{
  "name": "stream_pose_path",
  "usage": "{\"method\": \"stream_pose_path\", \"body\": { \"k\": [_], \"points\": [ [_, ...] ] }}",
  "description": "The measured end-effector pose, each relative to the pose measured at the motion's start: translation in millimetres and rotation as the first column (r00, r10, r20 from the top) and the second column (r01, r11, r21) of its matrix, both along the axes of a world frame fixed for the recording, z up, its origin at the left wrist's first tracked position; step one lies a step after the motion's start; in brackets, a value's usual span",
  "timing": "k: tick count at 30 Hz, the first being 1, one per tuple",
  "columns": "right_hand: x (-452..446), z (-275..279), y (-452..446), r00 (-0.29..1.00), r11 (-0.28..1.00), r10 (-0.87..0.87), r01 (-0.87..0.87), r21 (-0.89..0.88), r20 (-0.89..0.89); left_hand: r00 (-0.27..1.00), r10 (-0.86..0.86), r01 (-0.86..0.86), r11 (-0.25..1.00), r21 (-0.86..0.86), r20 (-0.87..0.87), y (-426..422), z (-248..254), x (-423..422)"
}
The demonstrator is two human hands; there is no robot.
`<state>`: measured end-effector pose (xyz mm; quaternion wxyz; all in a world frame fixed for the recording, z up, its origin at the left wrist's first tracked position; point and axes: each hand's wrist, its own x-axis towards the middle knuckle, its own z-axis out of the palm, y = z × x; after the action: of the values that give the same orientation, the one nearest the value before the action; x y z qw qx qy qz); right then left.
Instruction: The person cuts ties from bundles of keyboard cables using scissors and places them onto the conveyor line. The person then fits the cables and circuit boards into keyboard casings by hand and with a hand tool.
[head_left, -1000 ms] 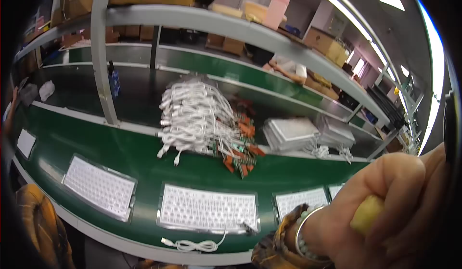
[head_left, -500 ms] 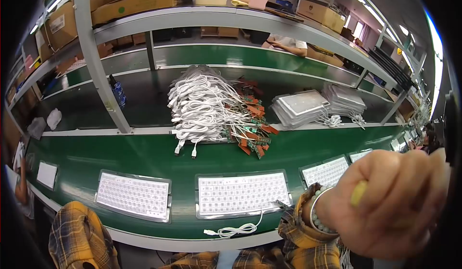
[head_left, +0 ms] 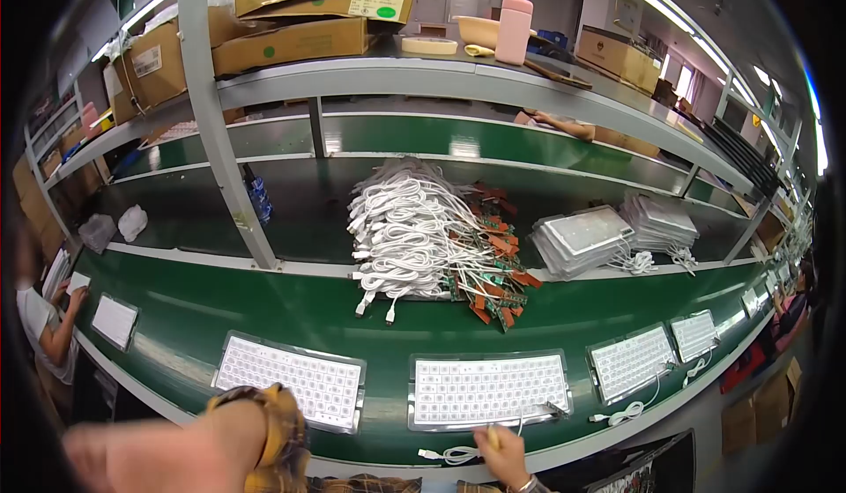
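Observation:
At the bottom centre my right hand (head_left: 502, 456) is closed around a small yellow object (head_left: 493, 437), only partly visible, so its kind is hidden. Just beyond the hand lies a white keyboard panel (head_left: 485, 387) in a clear tray on the green belt. A narrow circuit board (head_left: 553, 408) rests at the panel's lower right corner, and a coiled white USB cable (head_left: 454, 455) lies beside my hand. My left hand (head_left: 167, 458), smeared by motion, is at the lower left, in front of another keyboard panel (head_left: 291, 377). Its fingers cannot be made out.
A pile of white USB cables (head_left: 401, 237) with circuit boards sits behind the belt. Stacked panels (head_left: 582, 237) are to its right. Farther along the belt are more panels (head_left: 634, 361). Above runs a shelf with cartons (head_left: 291, 48) and a pink bottle (head_left: 514, 30). A person (head_left: 53, 326) works at left.
My right hand has dropped from close to the camera at right to the front of the middle panel, still holding the yellow object. My left hand has come into view. The camera view has shifted.

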<state>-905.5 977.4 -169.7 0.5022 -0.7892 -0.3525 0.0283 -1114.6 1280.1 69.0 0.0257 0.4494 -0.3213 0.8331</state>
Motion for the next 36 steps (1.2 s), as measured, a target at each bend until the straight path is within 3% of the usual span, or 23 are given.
{"method": "stream_pose_path", "body": {
  "k": [1, 3, 5, 6, 8, 10, 14, 19, 22, 24, 27, 29, 31, 32, 34, 36],
  "points": [
    [-5.7, -12.4, -1.8, 0.991, 0.998, 0.035, -0.043, 0.054, 0.128, 0.969, 0.047, -0.09, 0.982, -0.168, -0.244, 6.8, 2.0, 39.0],
    [-3.3, -23.0, -6.9, 0.985, 0.998, 0.066, -0.069, 0.013, 0.159, 0.933, -0.317, 0.178, 0.819, -0.546, -0.172, 45.2, -14.0, 132.7],
    [-6.5, -31.8, -14.8, 0.974, 0.989, 0.127, -0.11, -0.101, 0.187, 0.713, -0.431, -0.253, 0.578, -0.776, -0.554, 60.2, -30.6, 205.0],
    [-8.4, -34.6, -19.5, 0.967, 0.978, 0.162, -0.13, -0.163, 0.196, 0.614, -0.439, -0.337, 0.605, -0.721, -0.656, 85.4, -54.0, 245.5],
    [-10.5, -38.2, -25.1, 0.951, 0.944, 0.233, -0.17, -0.284, 0.204, 0.456, -0.232, -0.532, 0.703, -0.472, -0.859, 130.2, -100.7, 311.0],
    [-10.7, -39.0, -24.8, 0.943, 0.923, 0.262, -0.183, -0.339, 0.204, 0.405, -0.195, -0.595, 0.686, -0.419, -0.893, 146.7, -120.1, 342.9],
    [-13.8, -40.5, -24.7, 0.944, 0.977, 0.172, -0.128, -0.168, 0.28, -0.006, 0.105, -0.881, 0.471, 0.054, -0.995, 161.5, -130.6, 373.1],
    [-13.1, -42.6, -25.3, 0.953, 0.973, 0.191, -0.152, -0.173, 0.235, 0.056, 0.174, -0.841, 0.538, 0.047, -0.983, 172.0, -136.4, 383.7],
    [-15.6, -37.8, -24.1, 0.946, 0.979, 0.154, -0.106, -0.175, 0.285, 0.042, 0.117, -0.815, 0.579, 0.033, -0.992, 174.0, -127.7, 378.9],
    [-17.7, -35.5, -22.5, 0.933, 0.984, 0.112, -0.056, -0.171, 0.341, 0.139, -0.027, -0.737, 0.665, -0.122, -0.99, 168.1, -118.6, 372.0],
    [-19.3, -38.1, -22.2, 0.943, 0.988, 0.093, -0.049, -0.145, 0.318, 0.208, 0.023, -0.744, 0.653, -0.143, -0.978, 141.1, -92.9, 354.5],
    [-20.0, -35.7, -20.4, 0.943, 0.995, 0.055, -0.023, -0.099, 0.327, 0.633, -0.267, -0.401, 0.689, -0.603, -0.726, 115.5, -73.8, 343.6],
    [-17.4, -34.3, -17.3, 0.974, 0.996, -0.034, 0.014, 0.089, 0.226, 0.699, -0.459, -0.132, 0.67, -0.73, -0.548, 81.9, -52.3, 317.5],
    [-16.7, -29.8, -18.9, 0.988, 0.99, -0.136, 0.132, 0.059, 0.076, 0.695, -0.458, -0.149, 0.661, -0.735, -0.553, 65.1, -43.7, 294.6],
    [0.1, -18.3, -14.8, 0.977, 0.978, -0.195, 0.187, 0.097, 0.084, 0.403, -0.683, -0.104, 0.627, -0.772, -0.61, 27.8, -40.2, 239.3],
    [12.3, 25.9, 4.8, 0.983, 0.977, -0.156, 0.139, 0.164, 0.099, 0.194, -0.613, -0.103, 0.764, -0.637, -0.766, 4.3, -56.2, 194.4]
  ]
}}
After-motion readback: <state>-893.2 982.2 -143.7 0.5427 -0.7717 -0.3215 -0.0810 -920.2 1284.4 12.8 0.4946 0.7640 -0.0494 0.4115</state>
